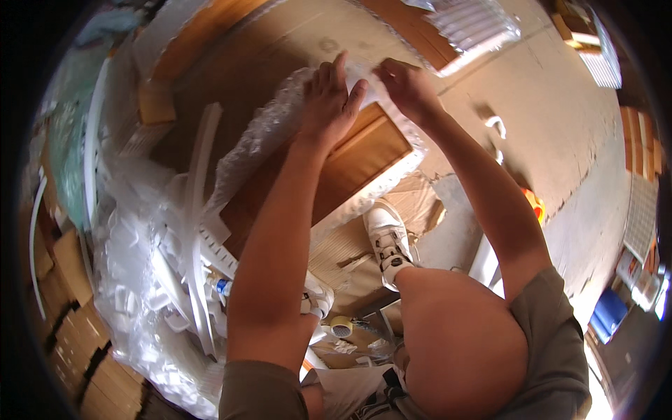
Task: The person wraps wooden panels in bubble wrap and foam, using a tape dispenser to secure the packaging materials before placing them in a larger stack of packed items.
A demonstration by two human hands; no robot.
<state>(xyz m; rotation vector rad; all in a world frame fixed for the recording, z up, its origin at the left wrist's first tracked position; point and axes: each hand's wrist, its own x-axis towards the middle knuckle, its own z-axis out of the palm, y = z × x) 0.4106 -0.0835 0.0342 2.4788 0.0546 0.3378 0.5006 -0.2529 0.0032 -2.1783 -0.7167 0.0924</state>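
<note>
A brown wooden panel (pixel 371 147) with a raised frame lies tilted in front of me, with bubble wrap (pixel 255 143) around its far and left sides. My left hand (pixel 330 105) is over the wrap at the panel's far edge, thumb and fingers stretched out. Beside it, at the panel's far right corner, my right hand (pixel 409 87) has its fingers curled in a pinch at the blurred edge of the wrap. My left forearm hides part of the panel.
Clear plastic and white foam strips (pixel 199 231) pile up on the left. Flattened cardboard (pixel 336 259) lies under my shoes, with a tape roll (pixel 341 326) close by. Wrapped wooden pieces (pixel 413 31) lie at the far side. White scraps (pixel 496 127) dot the floor on the right.
</note>
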